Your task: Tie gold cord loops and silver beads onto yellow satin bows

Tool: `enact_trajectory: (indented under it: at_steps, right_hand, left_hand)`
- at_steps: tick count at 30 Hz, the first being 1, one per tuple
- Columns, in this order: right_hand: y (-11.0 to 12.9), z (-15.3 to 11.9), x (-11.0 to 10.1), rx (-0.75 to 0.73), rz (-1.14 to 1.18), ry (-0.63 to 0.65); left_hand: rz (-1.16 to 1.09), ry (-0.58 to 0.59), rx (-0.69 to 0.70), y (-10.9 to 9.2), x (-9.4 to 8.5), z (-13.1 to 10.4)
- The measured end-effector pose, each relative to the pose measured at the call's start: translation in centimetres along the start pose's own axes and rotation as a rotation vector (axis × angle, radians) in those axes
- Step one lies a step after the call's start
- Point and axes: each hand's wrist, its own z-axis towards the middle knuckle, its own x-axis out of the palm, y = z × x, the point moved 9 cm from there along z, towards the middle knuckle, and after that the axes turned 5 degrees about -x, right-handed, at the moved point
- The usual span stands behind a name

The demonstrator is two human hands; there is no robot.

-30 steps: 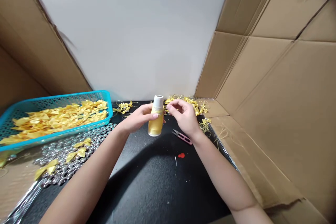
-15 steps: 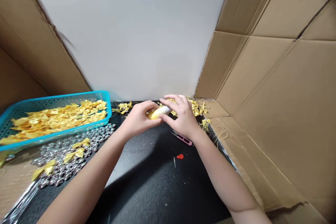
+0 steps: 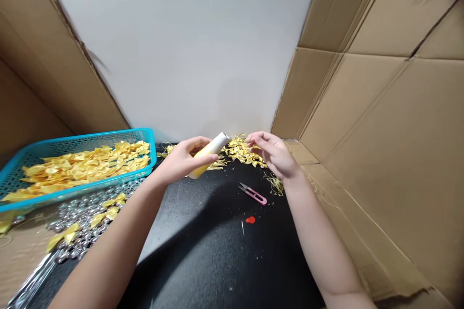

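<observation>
The left hand (image 3: pixel 181 160) grips the yellow thread spool (image 3: pixel 209 153), now tilted — earlier it stood upright. The right hand (image 3: pixel 276 154) has let go and drawn apart, fingers loosely curled, holding nothing I can make out.

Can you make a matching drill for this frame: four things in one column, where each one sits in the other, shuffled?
Things:
1. thread spool
2. snips
3. yellow ribbon pieces
4. silver beads

Places:
A. inside the blue basket
B. tilted in the left hand
C. heaped on the table just in front of the basket
D. flat on the black table, below the right hand

Pairs: 1-B, 2-D, 3-A, 4-C
</observation>
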Motion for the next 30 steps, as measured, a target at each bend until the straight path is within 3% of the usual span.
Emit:
enact_trajectory:
  at_steps: [4,7,12,15,20,24,26,28,30]
  right_hand:
    - [0.0,0.2,-1.7,0.032,0.203,-0.052]
    - [0.2,0.4,-2.5,0.017,0.194,-0.078]
    - [-0.4,0.7,-2.5,0.035,0.209,-0.107]
    - [-1.5,0.7,-1.7,0.09,0.28,-0.092]
    - [-4.1,0.1,0.7,0.262,0.156,0.095]
    - [-5.2,-0.4,2.6,0.273,-0.12,0.304]
    - [-5.5,0.0,1.9,0.264,-0.155,0.212]
    - [-5.8,0.4,0.0,0.279,-0.091,-0.041]
    - [-6.4,0.3,-1.6,0.328,0.041,-0.253]
  left_hand:
    - [-0.158,0.062,-0.041,1.8,-1.0,0.7]
    - [-0.234,0.106,-0.051,3.0,-1.5,1.1]
    - [-0.209,0.26,-0.074,3.2,-0.3,0.6]
    - [-0.372,0.267,-0.078,2.9,-0.2,0.7]
    - [-0.738,0.061,0.026,2.6,-2.0,1.4]
    - [-0.796,0.096,0.094,2.0,-1.4,1.4]
    - [-0.769,0.123,0.089,1.9,-1.0,1.4]
    - [-0.716,0.164,0.055,2.0,-0.6,1.3]
    - [-0.613,0.293,-0.005,2.1,0.6,0.8]
